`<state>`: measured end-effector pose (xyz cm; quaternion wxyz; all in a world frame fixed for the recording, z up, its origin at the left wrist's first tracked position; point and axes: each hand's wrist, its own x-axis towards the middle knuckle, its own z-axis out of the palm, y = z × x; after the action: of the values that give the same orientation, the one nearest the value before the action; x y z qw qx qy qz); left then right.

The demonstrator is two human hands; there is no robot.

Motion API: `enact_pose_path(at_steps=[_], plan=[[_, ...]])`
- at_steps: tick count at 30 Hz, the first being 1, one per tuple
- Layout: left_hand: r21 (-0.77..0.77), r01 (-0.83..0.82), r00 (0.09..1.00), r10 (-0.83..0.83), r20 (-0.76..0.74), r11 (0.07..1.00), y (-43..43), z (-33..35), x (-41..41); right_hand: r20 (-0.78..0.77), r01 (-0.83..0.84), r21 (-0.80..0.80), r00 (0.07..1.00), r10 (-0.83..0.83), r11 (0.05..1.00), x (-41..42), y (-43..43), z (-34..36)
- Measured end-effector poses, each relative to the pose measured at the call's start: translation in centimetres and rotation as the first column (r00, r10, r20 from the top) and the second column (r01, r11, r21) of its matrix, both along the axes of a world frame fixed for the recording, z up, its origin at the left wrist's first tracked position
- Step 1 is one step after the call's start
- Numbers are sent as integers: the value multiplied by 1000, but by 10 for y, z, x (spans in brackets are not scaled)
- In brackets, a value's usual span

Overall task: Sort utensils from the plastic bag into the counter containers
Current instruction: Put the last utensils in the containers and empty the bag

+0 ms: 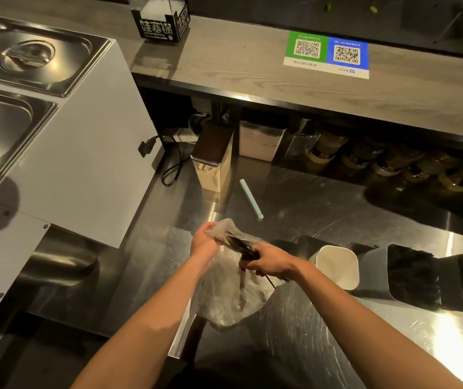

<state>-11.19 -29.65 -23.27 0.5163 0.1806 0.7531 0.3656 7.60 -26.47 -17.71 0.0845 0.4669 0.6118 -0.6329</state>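
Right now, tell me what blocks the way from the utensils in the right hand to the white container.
Nothing visible does. The right hand grips the black utensils left of the white container, whose mouth is open.

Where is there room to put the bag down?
Bare steel counter lies between the green stick and the white tub, and again in front of the grey bins. It is crowded under the shelf, by the jars.
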Motion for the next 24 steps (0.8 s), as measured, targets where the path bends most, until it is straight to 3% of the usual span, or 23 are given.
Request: enact_pose_path(at_steps=[6, 11, 15, 18, 22, 24], plan=[[165, 123, 992, -121, -22, 979, -3, 13, 1, -50, 137, 8, 989, -136, 991, -2, 6, 3], [61, 108, 988, -100, -118, 992, 4, 13, 7, -68, 134, -14, 989, -134, 991, -7, -1, 4], [1, -73, 997, 73, -32, 997, 13, 10, 4, -87, 11, -24, 996, -13, 1000, 2, -10, 4], [-5, -81, 997, 81, -5, 997, 15, 8, 4, -130, -29, 20, 991, 32, 999, 3, -15, 5], [-34, 123, 978, -127, -168, 992, 13, 14, 11, -205, 139, 165, 973, -104, 976, -3, -15, 8], [1, 148, 963, -144, -227, 989, 8, 15, 14, -256, 233, 195, 950, -179, 953, -7, -9, 11]])
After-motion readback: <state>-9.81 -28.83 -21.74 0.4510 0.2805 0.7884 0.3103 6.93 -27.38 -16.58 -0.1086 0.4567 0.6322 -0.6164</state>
